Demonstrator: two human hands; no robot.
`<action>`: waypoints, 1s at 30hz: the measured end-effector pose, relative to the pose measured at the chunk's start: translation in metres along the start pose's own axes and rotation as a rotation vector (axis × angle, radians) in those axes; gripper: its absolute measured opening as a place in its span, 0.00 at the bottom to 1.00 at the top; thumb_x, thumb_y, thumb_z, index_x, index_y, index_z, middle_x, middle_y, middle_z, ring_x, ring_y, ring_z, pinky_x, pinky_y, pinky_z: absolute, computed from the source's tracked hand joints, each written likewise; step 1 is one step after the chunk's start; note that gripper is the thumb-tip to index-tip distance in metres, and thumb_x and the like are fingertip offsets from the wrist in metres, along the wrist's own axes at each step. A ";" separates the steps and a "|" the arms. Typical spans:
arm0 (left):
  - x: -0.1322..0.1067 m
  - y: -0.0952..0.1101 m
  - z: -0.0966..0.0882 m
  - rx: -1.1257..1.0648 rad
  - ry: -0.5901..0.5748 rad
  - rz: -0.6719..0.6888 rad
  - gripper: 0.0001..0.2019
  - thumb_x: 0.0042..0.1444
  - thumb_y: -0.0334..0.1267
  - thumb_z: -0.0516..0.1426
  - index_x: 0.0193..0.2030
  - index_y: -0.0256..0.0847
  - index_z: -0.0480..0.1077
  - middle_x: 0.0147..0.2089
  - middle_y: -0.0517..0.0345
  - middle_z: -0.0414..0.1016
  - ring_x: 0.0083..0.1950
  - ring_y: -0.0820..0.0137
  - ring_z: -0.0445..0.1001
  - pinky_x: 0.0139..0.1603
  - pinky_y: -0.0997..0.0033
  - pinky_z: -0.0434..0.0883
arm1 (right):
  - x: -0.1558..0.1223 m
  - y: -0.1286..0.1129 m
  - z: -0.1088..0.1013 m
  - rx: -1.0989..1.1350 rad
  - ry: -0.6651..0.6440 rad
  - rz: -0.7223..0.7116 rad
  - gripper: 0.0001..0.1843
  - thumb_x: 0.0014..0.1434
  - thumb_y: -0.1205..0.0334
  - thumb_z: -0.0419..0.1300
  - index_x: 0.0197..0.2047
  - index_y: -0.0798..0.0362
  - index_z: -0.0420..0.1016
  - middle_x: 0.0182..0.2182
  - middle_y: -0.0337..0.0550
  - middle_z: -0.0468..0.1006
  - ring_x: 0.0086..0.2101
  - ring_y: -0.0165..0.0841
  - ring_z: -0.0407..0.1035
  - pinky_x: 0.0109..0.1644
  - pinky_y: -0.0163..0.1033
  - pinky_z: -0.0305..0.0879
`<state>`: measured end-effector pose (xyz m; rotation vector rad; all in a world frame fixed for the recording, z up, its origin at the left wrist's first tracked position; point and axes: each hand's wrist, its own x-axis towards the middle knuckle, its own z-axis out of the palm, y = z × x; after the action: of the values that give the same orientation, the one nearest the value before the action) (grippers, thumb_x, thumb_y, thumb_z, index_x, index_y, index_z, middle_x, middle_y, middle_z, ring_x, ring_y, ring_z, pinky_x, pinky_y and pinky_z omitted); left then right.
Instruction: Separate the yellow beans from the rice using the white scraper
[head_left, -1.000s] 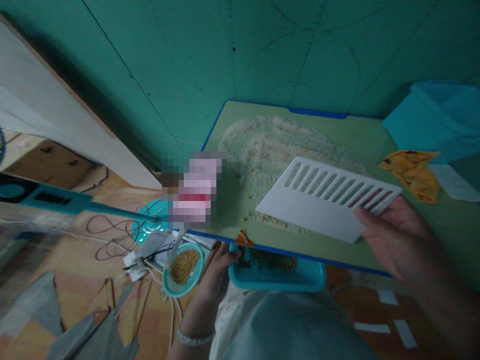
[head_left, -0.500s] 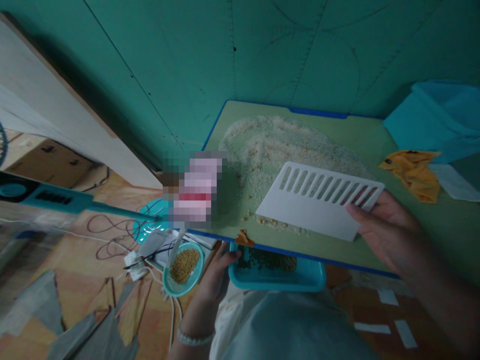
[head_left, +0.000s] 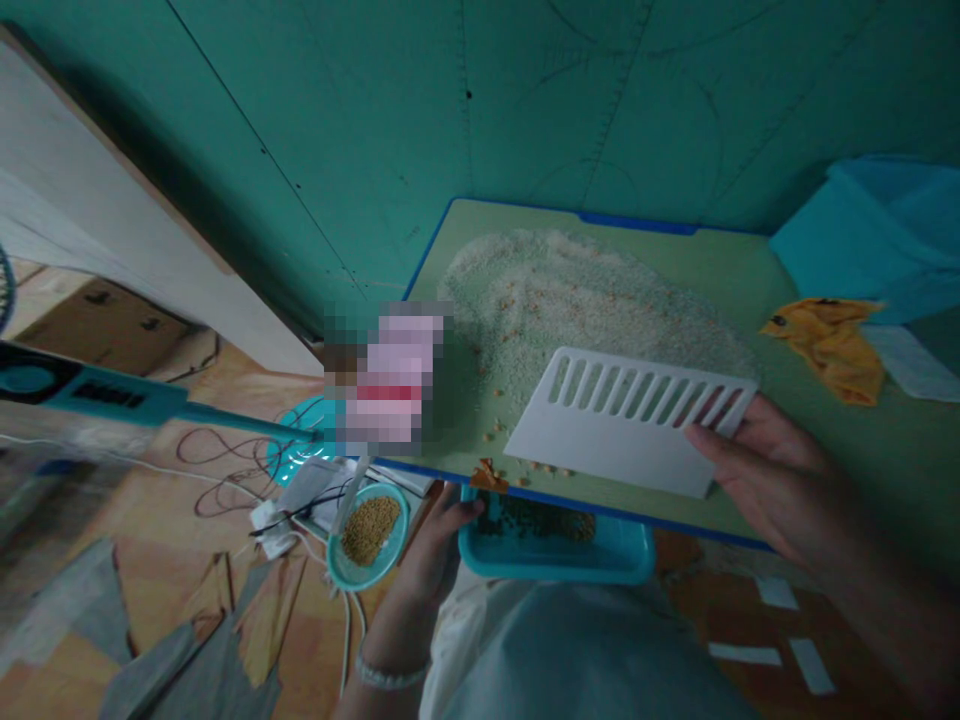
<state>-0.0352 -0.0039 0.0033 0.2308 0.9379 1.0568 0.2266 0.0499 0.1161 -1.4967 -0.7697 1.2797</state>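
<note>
My right hand (head_left: 772, 465) is closed on the right end of a white slotted plastic scraper (head_left: 600, 438), thumb on top. The scraper lies tilted over the near side of the table (head_left: 757, 265), by its blue front edge. Beyond it, pale small grains (head_left: 585, 310) are spread in a wide patch, with orange-yellow kernels scattered among them. A few kernels sit along the front edge, left of and below the scraper. Under that edge, my left hand (head_left: 439, 545) grips the left end of a turquoise tray (head_left: 555, 568) holding dark bits and some kernels.
A turquoise bowl of yellow kernels (head_left: 371, 530) stands low at the left. Orange cloth (head_left: 832, 345) and a blue bin (head_left: 870, 240) are on the table's right. A fan's teal pole (head_left: 247, 420) and loose cables cross the left side. A green wall (head_left: 525, 100) rises behind.
My right hand has drawn the scraper slightly toward the front edge and left, over kernels lying there. My left hand and the tray have hardly moved.
</note>
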 end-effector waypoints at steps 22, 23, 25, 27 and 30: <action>0.001 0.001 0.001 0.035 0.020 0.000 0.23 0.44 0.33 0.65 0.51 0.43 0.75 0.49 0.56 0.83 0.59 0.52 0.73 0.55 0.58 0.70 | -0.004 0.014 -0.013 0.000 -0.122 0.050 0.21 0.45 0.53 0.73 0.43 0.42 0.75 0.37 0.36 0.84 0.38 0.37 0.78 0.42 0.41 0.73; 0.001 0.000 0.001 0.036 0.019 0.002 0.23 0.44 0.33 0.65 0.50 0.43 0.76 0.49 0.56 0.83 0.59 0.52 0.72 0.56 0.58 0.70 | -0.004 0.014 -0.012 -0.004 -0.110 0.052 0.21 0.45 0.52 0.73 0.43 0.42 0.75 0.36 0.36 0.84 0.37 0.37 0.78 0.41 0.41 0.72; 0.001 0.000 0.002 0.036 0.014 0.006 0.22 0.43 0.34 0.65 0.49 0.43 0.77 0.48 0.56 0.83 0.60 0.52 0.71 0.56 0.59 0.69 | -0.003 0.014 -0.011 -0.015 -0.095 0.061 0.21 0.44 0.52 0.73 0.42 0.42 0.75 0.36 0.35 0.84 0.37 0.37 0.78 0.40 0.40 0.72; 0.002 0.001 0.002 0.033 0.017 0.019 0.22 0.42 0.34 0.66 0.48 0.43 0.77 0.49 0.56 0.83 0.61 0.52 0.70 0.57 0.59 0.69 | -0.003 0.015 -0.010 -0.026 -0.096 0.067 0.21 0.44 0.51 0.73 0.42 0.42 0.75 0.35 0.35 0.84 0.37 0.36 0.77 0.41 0.39 0.71; 0.002 0.002 0.003 0.036 0.027 0.028 0.21 0.43 0.33 0.66 0.48 0.43 0.77 0.50 0.56 0.82 0.61 0.52 0.70 0.58 0.59 0.68 | -0.003 0.017 -0.011 -0.036 -0.101 0.064 0.22 0.44 0.51 0.73 0.42 0.41 0.75 0.36 0.34 0.84 0.37 0.36 0.77 0.41 0.40 0.70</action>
<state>-0.0340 -0.0011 0.0051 0.2610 0.9806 1.0720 0.2340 0.0393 0.1008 -1.5052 -0.8204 1.4047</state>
